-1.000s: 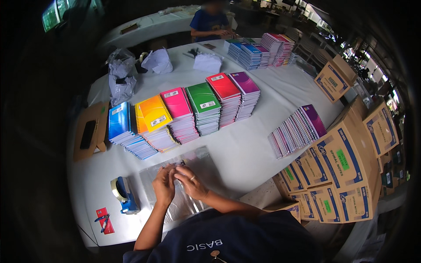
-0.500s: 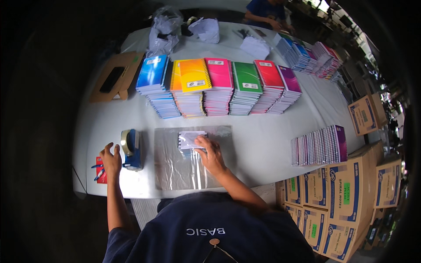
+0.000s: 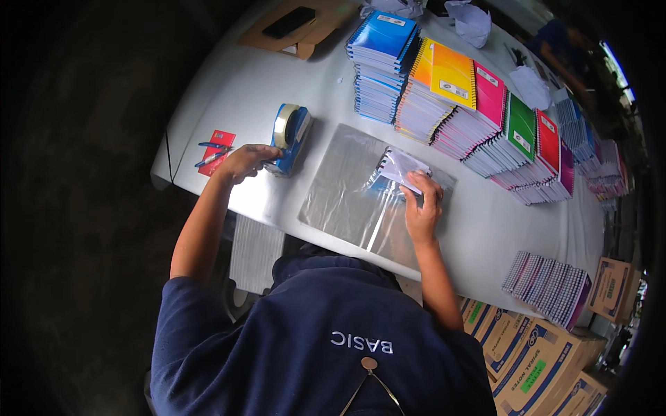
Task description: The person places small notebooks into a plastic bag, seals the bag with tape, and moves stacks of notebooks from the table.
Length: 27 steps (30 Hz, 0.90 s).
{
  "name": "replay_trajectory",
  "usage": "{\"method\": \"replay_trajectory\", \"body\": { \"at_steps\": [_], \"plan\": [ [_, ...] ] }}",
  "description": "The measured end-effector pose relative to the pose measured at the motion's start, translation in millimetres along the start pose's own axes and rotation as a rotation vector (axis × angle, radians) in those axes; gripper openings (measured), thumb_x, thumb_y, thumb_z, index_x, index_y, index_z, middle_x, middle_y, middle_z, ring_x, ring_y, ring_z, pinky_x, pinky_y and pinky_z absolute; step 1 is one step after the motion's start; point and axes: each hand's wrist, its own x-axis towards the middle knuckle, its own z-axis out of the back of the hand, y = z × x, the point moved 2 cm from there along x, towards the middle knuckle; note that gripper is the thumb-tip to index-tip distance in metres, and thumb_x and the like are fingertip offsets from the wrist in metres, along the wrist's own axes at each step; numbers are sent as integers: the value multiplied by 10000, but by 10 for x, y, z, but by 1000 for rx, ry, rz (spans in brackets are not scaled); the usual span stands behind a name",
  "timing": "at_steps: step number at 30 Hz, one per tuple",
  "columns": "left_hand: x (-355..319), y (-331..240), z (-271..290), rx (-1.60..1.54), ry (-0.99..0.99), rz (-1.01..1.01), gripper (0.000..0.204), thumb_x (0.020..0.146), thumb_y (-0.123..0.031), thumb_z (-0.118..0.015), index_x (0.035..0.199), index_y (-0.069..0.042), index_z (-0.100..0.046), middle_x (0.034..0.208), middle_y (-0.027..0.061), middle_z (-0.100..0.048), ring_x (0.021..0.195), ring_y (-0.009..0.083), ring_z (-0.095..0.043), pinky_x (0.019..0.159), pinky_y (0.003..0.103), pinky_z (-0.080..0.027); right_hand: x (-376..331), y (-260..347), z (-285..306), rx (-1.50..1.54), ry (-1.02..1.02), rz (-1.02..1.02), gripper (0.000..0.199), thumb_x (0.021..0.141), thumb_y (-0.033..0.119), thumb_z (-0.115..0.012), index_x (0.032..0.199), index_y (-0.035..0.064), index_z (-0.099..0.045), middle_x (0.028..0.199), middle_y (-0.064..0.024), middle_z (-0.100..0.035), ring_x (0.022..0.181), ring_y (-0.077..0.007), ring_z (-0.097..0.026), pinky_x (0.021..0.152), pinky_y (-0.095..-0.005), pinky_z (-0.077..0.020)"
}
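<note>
- Right hand (image 3: 422,208) flat on a small bundle of notebooks (image 3: 402,168), fingers spread, pressing it down.
- Bundle half inside a clear plastic wrap (image 3: 347,194), lying near the front edge of the desk (image 3: 229,90).
- Wrap looks folded over the bundle at one end, rest of the sheet lying open and loose toward the body.
- Left hand (image 3: 246,161) stretched out to the side, fingers curled at the blue tape holder (image 3: 290,137), touching its near end.
- Cannot tell whether a strip of tape is pinched yet; nothing seen hanging from the fingers.
- Red card (image 3: 216,149) with two blue pens (image 3: 211,152) just beside the left hand, untouched.
- So far, by the look of it: bundle picked, laid on the wrap, partly folded in.
- Left to do, by the look of it: get tape, close the wrap, stick it shut.
- No strip of tape seen on the wrap so far.
- Farther back, tall piles of notebooks in a row: blue pile (image 3: 381,62), yellow pile (image 3: 437,90), pink pile (image 3: 479,114), green pile (image 3: 513,139), red pile (image 3: 544,156).
- More notebooks (image 3: 548,284) fanned out on the right edge, near brown boxes (image 3: 534,360) on the floor.
- Plenty of loose notebooks waiting, so likely many bundles to go.
</note>
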Motion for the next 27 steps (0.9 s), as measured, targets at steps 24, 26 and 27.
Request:
{"method": "replay_trajectory", "body": {
  "at_steps": [24, 26, 27],
  "plan": [
    [-788, -1307, -2210, -460, 15, -266, 483, 777, -455, -721, 554, -52, -575, 469, 2, -490, 388, 63, -430, 363, 208, -319, 29, 14, 132, 90, 55, -28, 523, 720, 1, -689, 1207, 120, -537, 1121, -58, -611, 1010, -237, -573, 875, -365, -404],
    [-762, -1275, -2189, -409, 40, -254, 477, 781, -456, -718, 571, -50, -581, 484, 2, -498, 395, 59, -433, 372, 202, -321, 93, 72, 153, 69, 168, -116, 500, 730, 2, -670, 1197, 159, -587, 1160, -57, -603, 1002, -224, -572, 859, -359, -415],
    [-765, -1250, -2201, -454, 62, -245, 468, 789, -446, -713, 580, -48, -583, 497, 1, -505, 398, 57, -433, 378, 200, -323, 104, 76, 161, 47, 160, -82, 441, 752, 18, -649, 1162, 180, -630, 1253, -52, -563, 1007, -209, -564, 848, -351, -423]
  ]
}}
